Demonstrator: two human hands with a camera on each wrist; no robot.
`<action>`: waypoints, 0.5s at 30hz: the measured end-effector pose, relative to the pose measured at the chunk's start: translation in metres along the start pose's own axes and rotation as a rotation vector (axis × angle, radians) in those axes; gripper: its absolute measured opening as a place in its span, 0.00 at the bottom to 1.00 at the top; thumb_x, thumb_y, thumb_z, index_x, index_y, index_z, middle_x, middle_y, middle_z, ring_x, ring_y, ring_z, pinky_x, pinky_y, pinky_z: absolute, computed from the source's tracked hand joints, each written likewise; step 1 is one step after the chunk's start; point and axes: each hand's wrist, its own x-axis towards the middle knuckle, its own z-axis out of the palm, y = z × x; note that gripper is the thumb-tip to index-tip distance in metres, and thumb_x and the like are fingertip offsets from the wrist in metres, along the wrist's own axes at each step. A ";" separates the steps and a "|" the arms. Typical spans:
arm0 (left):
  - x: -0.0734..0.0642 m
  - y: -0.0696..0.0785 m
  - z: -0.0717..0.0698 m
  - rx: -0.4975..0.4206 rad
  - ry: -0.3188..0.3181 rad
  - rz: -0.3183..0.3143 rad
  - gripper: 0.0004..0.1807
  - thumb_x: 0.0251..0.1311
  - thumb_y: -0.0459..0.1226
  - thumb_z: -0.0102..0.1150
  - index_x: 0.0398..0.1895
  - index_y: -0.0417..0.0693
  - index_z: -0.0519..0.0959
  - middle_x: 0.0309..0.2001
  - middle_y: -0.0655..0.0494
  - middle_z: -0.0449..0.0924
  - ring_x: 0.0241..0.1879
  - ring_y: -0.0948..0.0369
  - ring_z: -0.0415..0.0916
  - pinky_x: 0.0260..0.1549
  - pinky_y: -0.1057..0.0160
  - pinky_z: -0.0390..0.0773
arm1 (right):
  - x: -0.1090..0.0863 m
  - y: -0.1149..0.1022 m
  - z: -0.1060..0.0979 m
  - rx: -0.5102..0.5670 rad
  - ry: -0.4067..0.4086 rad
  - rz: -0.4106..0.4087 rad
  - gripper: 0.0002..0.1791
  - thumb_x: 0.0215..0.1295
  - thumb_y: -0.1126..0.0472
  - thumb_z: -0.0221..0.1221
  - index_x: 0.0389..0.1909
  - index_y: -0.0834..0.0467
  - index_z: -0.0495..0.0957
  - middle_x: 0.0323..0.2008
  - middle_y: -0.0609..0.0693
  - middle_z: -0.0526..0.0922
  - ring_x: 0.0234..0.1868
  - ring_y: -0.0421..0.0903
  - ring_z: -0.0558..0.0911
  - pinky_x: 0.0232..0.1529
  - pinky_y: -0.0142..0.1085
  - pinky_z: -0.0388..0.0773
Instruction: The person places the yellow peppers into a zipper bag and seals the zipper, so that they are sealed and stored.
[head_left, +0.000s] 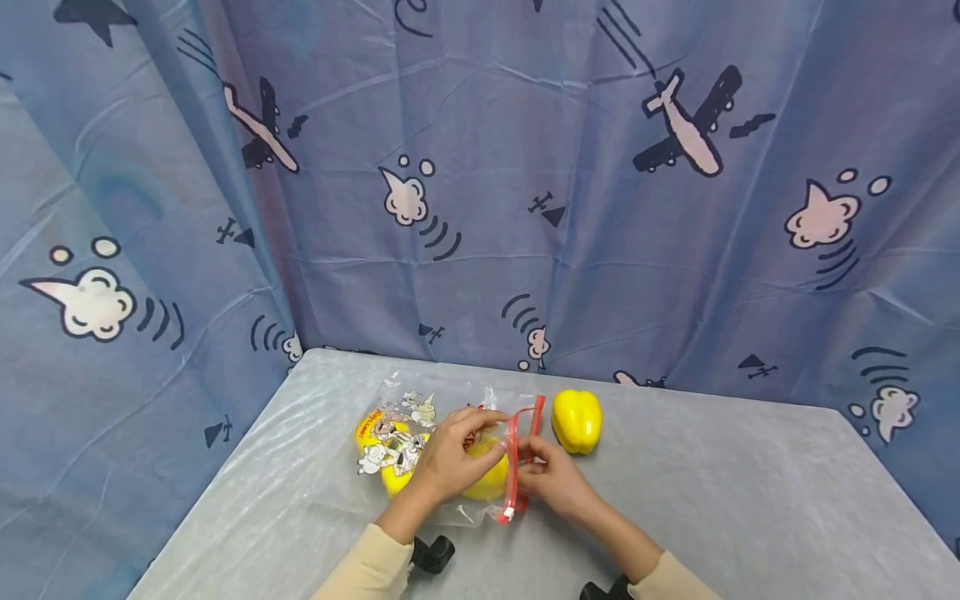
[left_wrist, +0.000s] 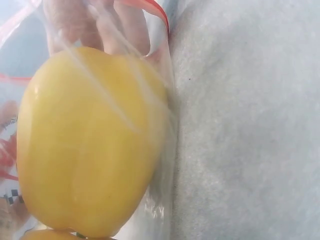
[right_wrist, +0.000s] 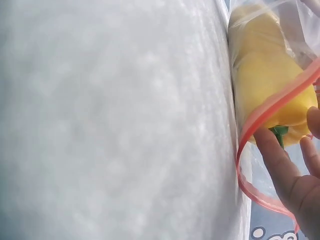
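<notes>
One pepper (head_left: 486, 481), probably light, firm and slick, lies inside the limp bag (head_left: 459, 513), best grasped around its sides; the right hand (head_left: 557, 478) has fingers (right_wrist: 275, 160) spread beside the stem (right_wrist: 280, 130), but whether the left hand (head_left: 453, 457) pinches cannot be told.

Head view: R hand (head_left: 555, 479) fingertips partly hidden by bag's red zip strip (head_left: 512, 458); bag print (head_left: 401, 450) too small to read. R sleeve (head_left: 671, 579) cut off, 5 o'clk. L wrist view: 2nd yellow pepper (left_wrist: 47, 235) cropped, 7 o'clk. R wrist view: R hand cropped, 4 o'clk.
</notes>
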 end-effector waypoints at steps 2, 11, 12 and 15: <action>0.000 0.000 0.000 0.000 0.002 0.002 0.18 0.52 0.43 0.66 0.49 0.63 0.81 0.39 0.66 0.83 0.39 0.68 0.75 0.36 0.67 0.75 | 0.000 -0.001 -0.001 -0.010 -0.002 0.000 0.19 0.60 0.71 0.58 0.52 0.70 0.70 0.45 0.61 0.75 0.34 0.40 0.80 0.36 0.31 0.82; 0.000 -0.002 0.000 0.000 0.007 0.009 0.19 0.51 0.43 0.66 0.49 0.63 0.81 0.38 0.65 0.83 0.38 0.68 0.74 0.35 0.68 0.75 | -0.004 -0.003 -0.005 -0.083 0.016 -0.020 0.19 0.58 0.68 0.62 0.51 0.65 0.76 0.43 0.59 0.78 0.34 0.45 0.80 0.33 0.40 0.84; 0.000 -0.002 0.000 -0.002 0.009 0.011 0.19 0.51 0.43 0.66 0.49 0.63 0.81 0.39 0.64 0.83 0.38 0.68 0.75 0.36 0.67 0.75 | -0.004 -0.004 -0.006 -0.076 0.012 -0.017 0.19 0.58 0.68 0.61 0.51 0.65 0.75 0.43 0.59 0.78 0.34 0.45 0.81 0.34 0.42 0.84; 0.000 -0.002 0.000 -0.006 0.018 0.018 0.19 0.51 0.42 0.66 0.49 0.62 0.82 0.39 0.63 0.84 0.39 0.68 0.76 0.37 0.67 0.76 | -0.006 -0.005 -0.007 -0.059 0.007 -0.006 0.19 0.57 0.69 0.61 0.51 0.65 0.75 0.43 0.59 0.77 0.36 0.47 0.82 0.35 0.46 0.84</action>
